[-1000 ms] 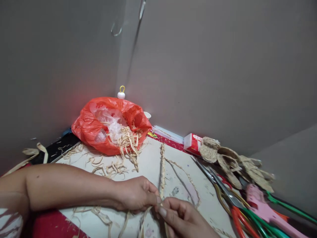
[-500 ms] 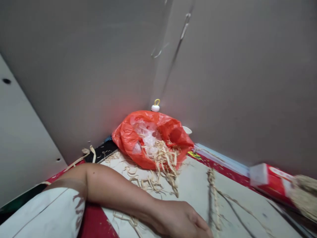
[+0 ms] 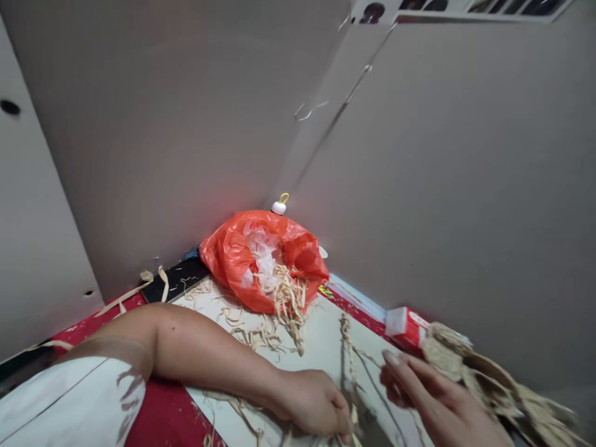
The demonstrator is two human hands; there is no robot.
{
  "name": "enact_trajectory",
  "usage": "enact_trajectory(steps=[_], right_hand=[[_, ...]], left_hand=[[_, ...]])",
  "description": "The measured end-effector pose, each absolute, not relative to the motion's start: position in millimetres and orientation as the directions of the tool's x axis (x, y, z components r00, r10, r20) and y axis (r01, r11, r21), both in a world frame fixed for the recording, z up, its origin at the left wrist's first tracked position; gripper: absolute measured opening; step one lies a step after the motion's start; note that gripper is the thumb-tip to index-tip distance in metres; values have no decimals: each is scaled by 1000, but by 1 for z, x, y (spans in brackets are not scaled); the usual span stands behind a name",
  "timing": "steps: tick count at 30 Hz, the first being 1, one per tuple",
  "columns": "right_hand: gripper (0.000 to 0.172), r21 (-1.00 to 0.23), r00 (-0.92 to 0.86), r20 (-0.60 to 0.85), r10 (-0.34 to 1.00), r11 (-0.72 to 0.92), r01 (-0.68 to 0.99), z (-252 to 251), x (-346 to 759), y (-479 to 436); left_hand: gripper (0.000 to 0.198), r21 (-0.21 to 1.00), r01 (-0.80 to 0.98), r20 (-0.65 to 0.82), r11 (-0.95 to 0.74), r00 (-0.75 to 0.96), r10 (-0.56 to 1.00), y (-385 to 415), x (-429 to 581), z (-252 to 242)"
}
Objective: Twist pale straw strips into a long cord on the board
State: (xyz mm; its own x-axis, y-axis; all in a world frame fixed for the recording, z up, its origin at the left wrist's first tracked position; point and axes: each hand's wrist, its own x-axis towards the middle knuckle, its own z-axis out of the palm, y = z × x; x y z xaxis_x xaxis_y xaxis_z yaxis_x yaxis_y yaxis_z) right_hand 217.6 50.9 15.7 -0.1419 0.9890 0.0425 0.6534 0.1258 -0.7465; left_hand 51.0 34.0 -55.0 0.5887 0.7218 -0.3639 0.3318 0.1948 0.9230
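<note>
My left hand (image 3: 319, 403) reaches in from the left, low over the white board (image 3: 321, 338). Its fingers are pinched together at the lower end of a braided straw cord (image 3: 348, 354), on a pale fiber strip. To the right, my right hand (image 3: 435, 397) is raised over the board with thumb and forefinger pressed together. A thin strand branching from the cord runs to these fingertips. The cord's knotted top lies on the board, and its lower end is partly hidden by my left hand.
An orange plastic bag (image 3: 228, 248) of pale fiber strips stands in the corner, some spilling onto the board. Behind it is a white cap with a yellow loop (image 3: 279, 207). A red-and-white box (image 3: 406, 328) and woven straw pieces (image 3: 447, 351) lie along the right wall.
The view has turned toward the right and shows more of the board's right side. My right hand has come into view at the thin strand. My left hand stays low by the cord.
</note>
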Motion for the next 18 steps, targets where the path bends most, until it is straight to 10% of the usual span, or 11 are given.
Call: enact_trajectory(steps=[6,18], right_hand=[[29,-683,-162,177,971,240,690,39,163,89],[18,-504,-93,-53,994,54,862,-25,107,165]], left_hand=[[19,903,387,-392,188,561,729,32,50,-55],[24,926,361,-324,114,599,732,40,58,-71]])
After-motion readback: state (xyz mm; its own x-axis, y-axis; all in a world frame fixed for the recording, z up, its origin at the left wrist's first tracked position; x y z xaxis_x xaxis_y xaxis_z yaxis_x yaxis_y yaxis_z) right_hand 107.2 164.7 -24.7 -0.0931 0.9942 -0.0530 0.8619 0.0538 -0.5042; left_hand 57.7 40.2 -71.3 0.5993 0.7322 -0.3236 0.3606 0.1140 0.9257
